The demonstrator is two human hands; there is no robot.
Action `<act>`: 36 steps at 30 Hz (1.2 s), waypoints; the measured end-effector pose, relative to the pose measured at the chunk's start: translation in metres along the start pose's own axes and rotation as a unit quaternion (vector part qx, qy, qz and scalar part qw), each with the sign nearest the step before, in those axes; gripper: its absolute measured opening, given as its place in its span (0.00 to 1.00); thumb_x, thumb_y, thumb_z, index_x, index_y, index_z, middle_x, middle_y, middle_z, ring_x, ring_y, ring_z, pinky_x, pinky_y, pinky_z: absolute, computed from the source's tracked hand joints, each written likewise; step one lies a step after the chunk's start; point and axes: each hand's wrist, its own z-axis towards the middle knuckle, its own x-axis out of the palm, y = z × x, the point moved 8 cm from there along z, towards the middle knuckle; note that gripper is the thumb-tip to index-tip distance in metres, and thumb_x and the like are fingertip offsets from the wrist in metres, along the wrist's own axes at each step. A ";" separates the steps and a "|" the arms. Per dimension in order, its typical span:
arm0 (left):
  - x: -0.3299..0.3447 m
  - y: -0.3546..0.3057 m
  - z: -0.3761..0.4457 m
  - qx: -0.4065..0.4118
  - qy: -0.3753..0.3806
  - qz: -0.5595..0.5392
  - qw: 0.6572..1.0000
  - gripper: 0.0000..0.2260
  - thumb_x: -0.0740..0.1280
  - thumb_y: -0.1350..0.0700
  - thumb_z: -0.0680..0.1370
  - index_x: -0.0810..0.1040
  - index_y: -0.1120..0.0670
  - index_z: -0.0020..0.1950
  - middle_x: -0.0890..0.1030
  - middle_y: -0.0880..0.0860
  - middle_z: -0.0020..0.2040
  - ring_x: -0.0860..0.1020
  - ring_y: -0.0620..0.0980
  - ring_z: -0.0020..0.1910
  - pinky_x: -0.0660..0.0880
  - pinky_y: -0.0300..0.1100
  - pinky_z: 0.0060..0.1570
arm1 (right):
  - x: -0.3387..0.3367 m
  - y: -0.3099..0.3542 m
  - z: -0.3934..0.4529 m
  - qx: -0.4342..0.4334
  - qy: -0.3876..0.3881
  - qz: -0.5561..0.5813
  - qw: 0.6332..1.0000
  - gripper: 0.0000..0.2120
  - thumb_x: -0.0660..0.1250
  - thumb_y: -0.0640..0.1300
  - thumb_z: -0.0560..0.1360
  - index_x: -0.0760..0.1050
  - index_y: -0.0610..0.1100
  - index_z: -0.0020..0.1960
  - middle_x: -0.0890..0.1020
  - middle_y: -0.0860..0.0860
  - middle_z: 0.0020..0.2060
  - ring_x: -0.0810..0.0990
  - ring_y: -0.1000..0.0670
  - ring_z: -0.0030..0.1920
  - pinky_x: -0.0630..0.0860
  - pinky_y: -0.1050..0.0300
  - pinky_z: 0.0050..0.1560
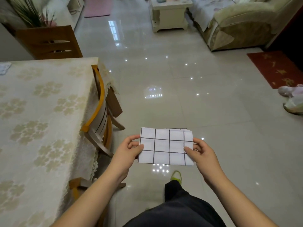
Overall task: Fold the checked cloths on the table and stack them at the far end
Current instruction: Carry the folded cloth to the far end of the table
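Observation:
A white cloth with a dark checked grid (pixel 165 145), folded into a small flat rectangle, is held in the air over the floor to the right of the table. My left hand (pixel 129 149) pinches its left edge, thumb on top. My right hand (pixel 199 151) pinches its right edge in the same way. The table (pixel 41 112) with a cream flowered tablecloth fills the left side. At its far left edge lies a bit of white checked cloth (pixel 4 68), mostly cut off by the frame.
Two wooden chairs (pixel 101 115) (pixel 47 41) stand by the table, one tucked at its right side, one at the far end. Shiny tiled floor (pixel 180 79) stretches ahead. A sofa (pixel 242 22), a low cream table (pixel 170 13), a red mat (pixel 277 68) and a doll (pixel 291 99) lie beyond.

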 end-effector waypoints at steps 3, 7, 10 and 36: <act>0.016 -0.015 0.036 -0.013 -0.018 0.000 1.000 0.16 0.69 0.62 0.78 0.75 0.50 0.64 0.82 0.61 0.52 0.83 0.57 0.51 0.79 0.48 0.53 | -0.009 0.019 0.047 0.001 0.014 0.009 1.000 0.13 0.68 0.35 0.76 0.77 0.49 0.56 0.84 0.50 0.40 0.84 0.56 0.40 0.75 0.69 0.37; 0.035 -0.044 0.071 -0.010 -0.045 0.004 0.999 0.15 0.68 0.62 0.78 0.76 0.49 0.63 0.83 0.59 0.51 0.83 0.55 0.50 0.79 0.52 0.56 | -0.017 0.046 0.101 0.010 0.049 0.010 0.999 0.12 0.68 0.35 0.77 0.77 0.49 0.56 0.84 0.50 0.40 0.84 0.55 0.41 0.76 0.69 0.38; 0.042 -0.062 0.093 -0.003 -0.057 0.001 0.998 0.16 0.68 0.62 0.78 0.75 0.50 0.64 0.83 0.58 0.50 0.83 0.54 0.50 0.79 0.51 0.56 | -0.017 0.066 0.139 0.017 0.075 -0.004 0.997 0.12 0.68 0.35 0.76 0.77 0.46 0.58 0.84 0.48 0.42 0.85 0.53 0.42 0.76 0.67 0.38; -0.102 -0.189 0.354 0.015 -0.135 -0.045 0.990 0.16 0.72 0.52 0.73 0.78 0.41 0.59 0.82 0.53 0.56 0.81 0.53 0.56 0.76 0.57 0.61 | 0.184 0.196 0.415 -0.002 0.152 -0.053 0.987 0.13 0.68 0.35 0.77 0.76 0.45 0.59 0.83 0.45 0.43 0.84 0.49 0.44 0.79 0.61 0.43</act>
